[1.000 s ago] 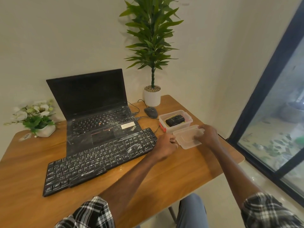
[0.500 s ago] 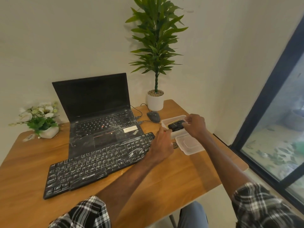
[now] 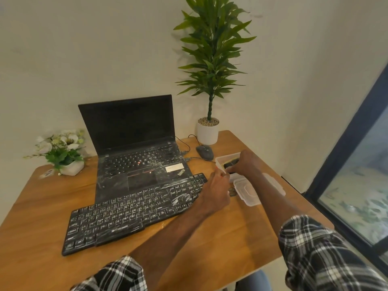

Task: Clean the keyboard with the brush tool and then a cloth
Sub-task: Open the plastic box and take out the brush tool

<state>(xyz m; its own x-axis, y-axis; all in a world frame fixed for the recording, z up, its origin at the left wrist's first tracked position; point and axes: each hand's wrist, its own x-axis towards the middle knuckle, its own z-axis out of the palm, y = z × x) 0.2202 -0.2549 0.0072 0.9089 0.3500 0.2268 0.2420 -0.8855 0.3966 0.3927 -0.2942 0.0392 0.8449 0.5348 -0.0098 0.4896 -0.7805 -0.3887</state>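
Observation:
A black external keyboard point(image 3: 134, 211), streaked with white dust, lies in front of an open laptop point(image 3: 134, 164). To its right stands a clear plastic container point(image 3: 225, 159) that holds a black brush tool point(image 3: 231, 162). My right hand point(image 3: 245, 164) reaches into the container and its fingers close around the tool. My left hand point(image 3: 216, 192) is at the container's near left corner, by the keyboard's right end, and pinches the rim. The container's lid point(image 3: 249, 192) lies on the table just in front of it. No cloth is visible.
A black mouse point(image 3: 204, 152) and its cable lie behind the container. A tall plant in a white pot point(image 3: 207, 131) stands at the back right, a flower pot point(image 3: 63, 150) at the back left. A small round object point(image 3: 232, 191) lies beside the lid. The table edge and a glass door are close on the right.
My right hand set the lid down on the table and moved up into the container onto the black tool. My left hand shifted forward to the container's corner.

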